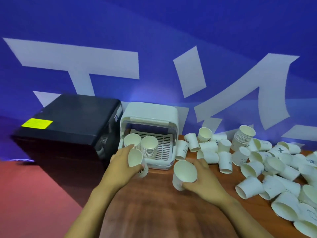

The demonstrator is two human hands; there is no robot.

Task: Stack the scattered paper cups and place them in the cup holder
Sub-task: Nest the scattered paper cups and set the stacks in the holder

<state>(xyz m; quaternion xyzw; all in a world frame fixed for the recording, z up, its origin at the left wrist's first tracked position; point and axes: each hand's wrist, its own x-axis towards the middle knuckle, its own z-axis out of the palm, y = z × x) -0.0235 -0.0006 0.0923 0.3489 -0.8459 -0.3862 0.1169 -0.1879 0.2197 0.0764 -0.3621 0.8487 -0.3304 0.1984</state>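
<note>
Right at the near edge of the wooden table [154, 212] both forearms come in from the bottom, and each hand's got a cup. The right hand [204, 182] is wrapped around a white paper cup [184, 174], thumb low on the wall and fingers round the far side, mouth tipped up toward the camera, held just above the tabletop as far as I can tell. The left hand [123, 162] grips another cup [137, 162] from the left side, also tilted with its open mouth facing up and back, right at the front lip of the cup holder [151, 114]. That holder is a white plastic box with its lid flipped up and a slotted tray inside, and two stacks of cups already sit in it side by side: the left stack [132, 140] just beyond the left hand's fingertips, the right stack [149, 146] next to it, touching or nearly so. Off to the right the table is covered in scattered cups [257, 169], most lying on their sides, a few upright, some with printed lettering I can't really read. Further back on that side there's a short nested stack [243, 137] leaning at an angle. Left of the holder sits a black box [68, 127] with a yellow sticker [36, 123], and behind everything hangs a blue banner [154, 31] with big white lettering.
</note>
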